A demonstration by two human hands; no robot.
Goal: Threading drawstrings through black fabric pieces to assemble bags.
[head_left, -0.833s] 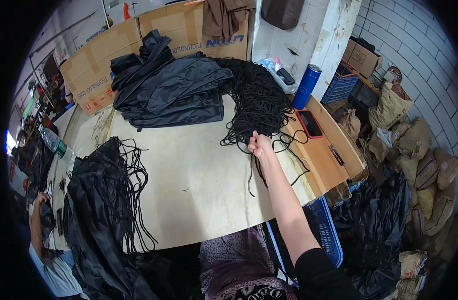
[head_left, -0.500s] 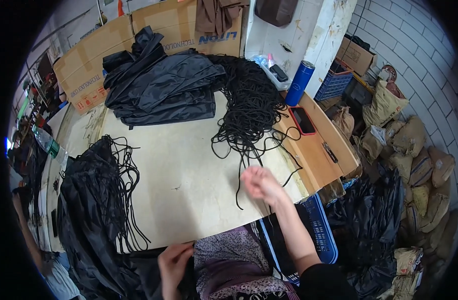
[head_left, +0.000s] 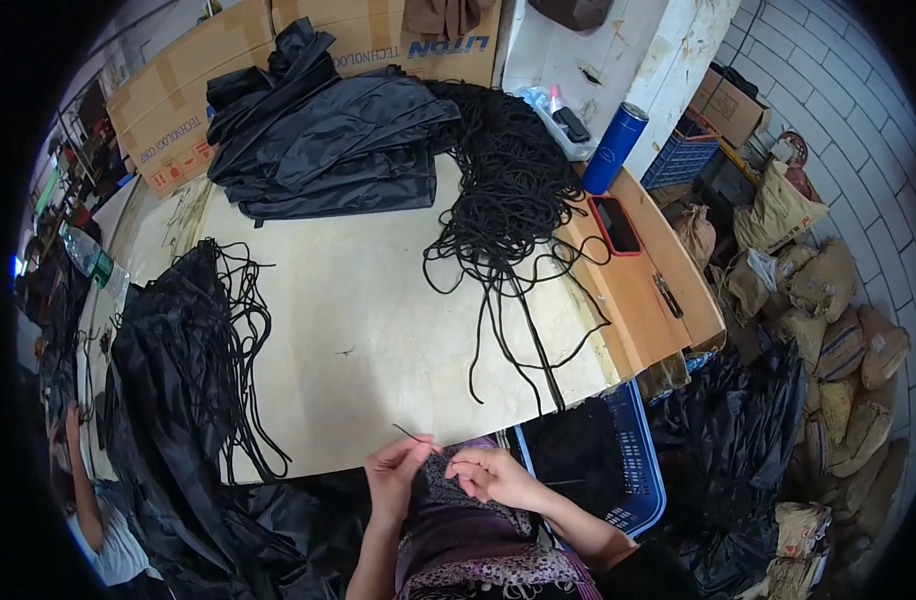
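At the table's front edge, my left hand (head_left: pixel 393 474) pinches a thin dark strand (head_left: pixel 406 433) between thumb and fingertips. Its free end points up and left; I cannot tell if it is cord or something stiffer. Close beside it on the right, my right hand (head_left: pixel 496 477) has its fingers curled together, and what they hold, if anything, is too small to name. A tangled heap of black cords (head_left: pixel 513 190) lies at the table's far right, with several strands trailing to the front edge. Black fabric pieces with cords (head_left: pixel 173 350) hang over the left side.
Folded black fabric (head_left: pixel 338 160) is piled at the back against cardboard (head_left: pixel 368 45). A blue can (head_left: pixel 615 150), a red-edged phone (head_left: pixel 615 226) and dark snips (head_left: pixel 668 296) are on the right ledge. A blue basket (head_left: pixel 646 470) stands below. Another person's arm (head_left: pixel 81 480) shows far left.
My right hand has come from the trailing cords down and left to my left hand. The left hand has risen and moved right, a thin strand now showing in its pinch.
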